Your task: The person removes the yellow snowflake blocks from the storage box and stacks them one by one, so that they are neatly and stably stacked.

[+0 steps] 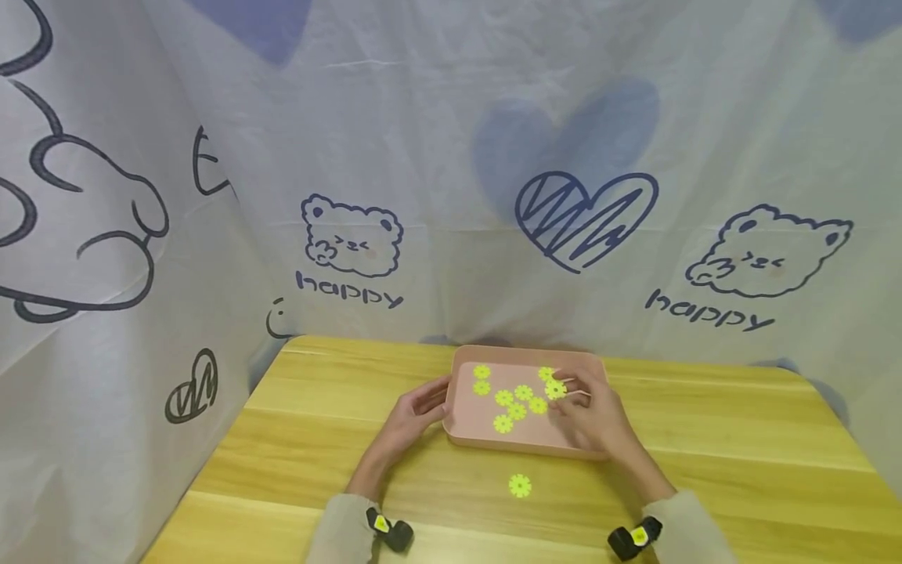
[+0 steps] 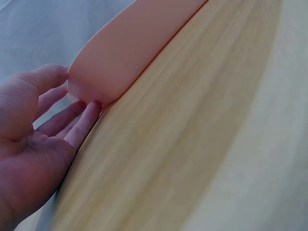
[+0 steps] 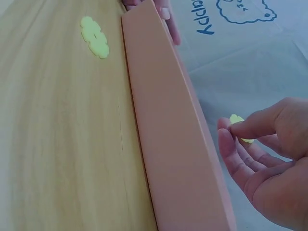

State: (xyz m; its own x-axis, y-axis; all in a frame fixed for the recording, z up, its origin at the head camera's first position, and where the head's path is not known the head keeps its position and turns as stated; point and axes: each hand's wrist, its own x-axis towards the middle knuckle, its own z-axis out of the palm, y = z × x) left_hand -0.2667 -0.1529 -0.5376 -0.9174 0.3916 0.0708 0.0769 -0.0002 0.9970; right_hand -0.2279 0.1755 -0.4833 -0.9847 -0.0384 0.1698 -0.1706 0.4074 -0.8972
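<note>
A shallow pink tray (image 1: 528,450) rests on the table and bears several yellow snowflake building discs (image 1: 503,424). My left hand (image 1: 410,415) touches the tray's left end. In the left wrist view, its thumb and fingertips (image 2: 94,107) meet the outside of the tray's corner, with the fingers fairly straight. My right hand (image 1: 595,415) is over the tray's right part and pinches one snowflake disc (image 1: 556,389) between thumb and fingers. The right wrist view shows this held disc (image 3: 235,119) partly hidden behind the thumb, above the tray's rim.
A single yellow disc (image 1: 520,486) lies on the wooden table (image 1: 733,454) in front of the tray. Behind the table hangs a pale cloth (image 1: 451,157) printed with hearts and bears. Small black devices (image 1: 389,529) sit on both wrists.
</note>
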